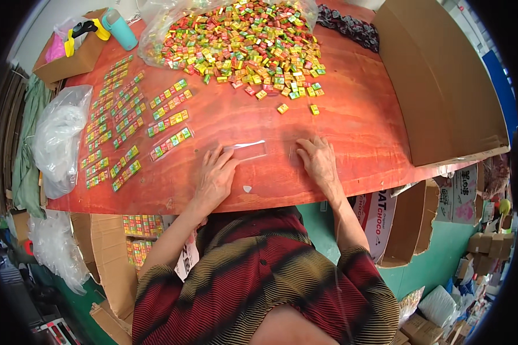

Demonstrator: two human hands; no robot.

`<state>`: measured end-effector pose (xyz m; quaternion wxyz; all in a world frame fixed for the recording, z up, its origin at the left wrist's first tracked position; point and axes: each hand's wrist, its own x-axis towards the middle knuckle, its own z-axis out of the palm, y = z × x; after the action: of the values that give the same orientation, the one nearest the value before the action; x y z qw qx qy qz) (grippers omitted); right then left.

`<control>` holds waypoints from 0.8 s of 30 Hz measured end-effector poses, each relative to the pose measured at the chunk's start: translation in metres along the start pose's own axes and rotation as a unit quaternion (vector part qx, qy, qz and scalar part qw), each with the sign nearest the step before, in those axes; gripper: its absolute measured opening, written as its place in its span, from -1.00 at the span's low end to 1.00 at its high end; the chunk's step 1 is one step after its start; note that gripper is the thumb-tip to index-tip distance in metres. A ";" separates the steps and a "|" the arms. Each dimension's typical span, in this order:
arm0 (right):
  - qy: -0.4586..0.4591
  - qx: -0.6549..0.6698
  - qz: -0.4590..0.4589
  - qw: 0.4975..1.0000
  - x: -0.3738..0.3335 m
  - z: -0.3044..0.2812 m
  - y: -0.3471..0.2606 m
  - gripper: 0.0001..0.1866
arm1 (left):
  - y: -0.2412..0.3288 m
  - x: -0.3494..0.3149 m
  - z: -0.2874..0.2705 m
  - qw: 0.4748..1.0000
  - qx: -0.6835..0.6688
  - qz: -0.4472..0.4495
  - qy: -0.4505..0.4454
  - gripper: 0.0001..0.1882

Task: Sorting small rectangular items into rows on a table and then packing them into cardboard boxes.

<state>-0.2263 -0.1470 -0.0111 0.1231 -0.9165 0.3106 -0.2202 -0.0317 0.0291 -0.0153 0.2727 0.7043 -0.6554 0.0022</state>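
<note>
Both hands lie spread flat near the near edge of the red wooden surface (351,115): left hand (214,178) touching a clear narrow plastic sleeve (248,150), right hand (318,161) just beside it.

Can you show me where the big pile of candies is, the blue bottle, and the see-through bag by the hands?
candy pile (244,43), head view, middle of the heap.
blue bottle (121,30), head view, its body.
clear bag (248,150), head view, its flat middle.

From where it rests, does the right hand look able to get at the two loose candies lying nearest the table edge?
Probably yes: the right hand lies flat just below the two loose candies, with only bare red table between them.
</note>
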 end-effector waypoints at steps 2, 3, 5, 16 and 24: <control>0.006 0.012 -0.003 1.000 0.010 0.001 -0.002 -0.78 | -0.001 0.001 -0.007 1.000 -0.005 -0.019 -0.009 -0.78; 0.012 0.040 0.004 0.999 0.021 0.002 -0.004 -0.78 | -0.003 0.002 -0.008 0.999 -0.037 -0.027 0.005 -0.81; 0.019 0.068 0.007 0.998 0.047 0.011 -0.010 -0.78 | -0.005 0.009 -0.009 0.997 -0.068 -0.036 0.021 -0.83; 0.016 -0.028 -0.086 0.996 0.160 0.089 -0.038 -0.61 | -0.100 0.154 0.037 0.970 0.067 -0.218 0.080 -0.48; -0.024 -0.014 -0.145 0.989 0.135 0.078 -0.018 -0.66 | -0.057 0.131 0.046 0.990 0.023 -0.129 0.048 -0.60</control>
<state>-0.0837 -0.2101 -0.0282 0.0845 -0.9584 0.1745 -0.2095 0.0231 -0.1098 -0.0284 0.2853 0.7882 -0.5451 0.0159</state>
